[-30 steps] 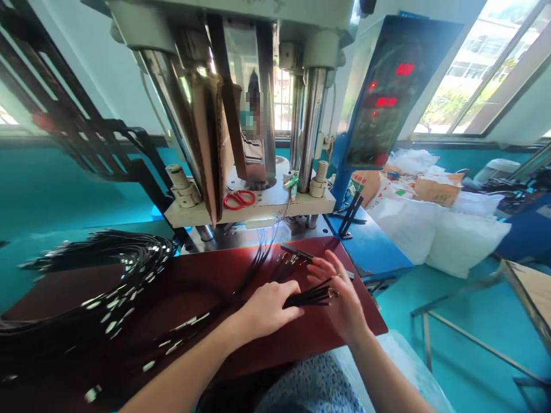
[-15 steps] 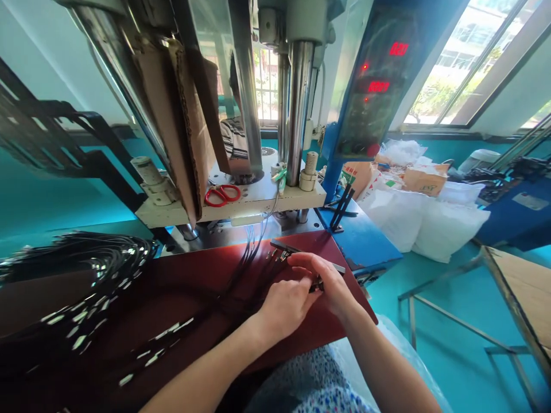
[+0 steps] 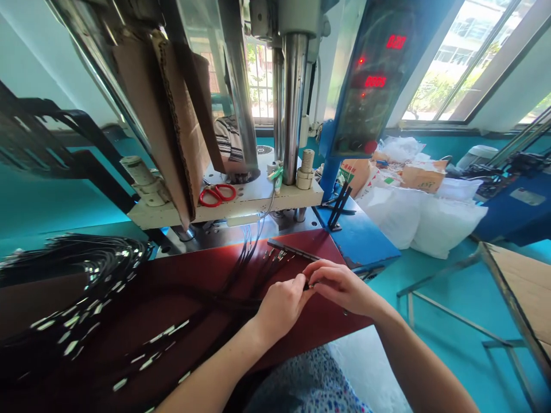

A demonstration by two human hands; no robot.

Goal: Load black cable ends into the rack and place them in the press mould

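Observation:
My left hand (image 3: 282, 301) and my right hand (image 3: 338, 282) meet fingertip to fingertip over the dark red table (image 3: 202, 269). Both are closed on the end of a bundle of thin black cables (image 3: 241, 298) that trails left across the table. Only a dark tip of the bundle shows between the fingers. Several cable ends with metal terminals (image 3: 278, 256) lie just beyond my hands, beside a dark metal bar (image 3: 293, 249).
A press machine (image 3: 258, 115) stands behind the table, with red scissors (image 3: 217, 195) on its white base plate. A large heap of black cables (image 3: 73, 281) lies left. A blue control panel (image 3: 374, 74) and white bags (image 3: 422, 218) stand right. A metal frame (image 3: 451, 321) lies on the teal floor.
My right hand went from open and spread to pinched on the cable bundle's end. Both hands drew together, and the view tilted down and nearer to the machine.

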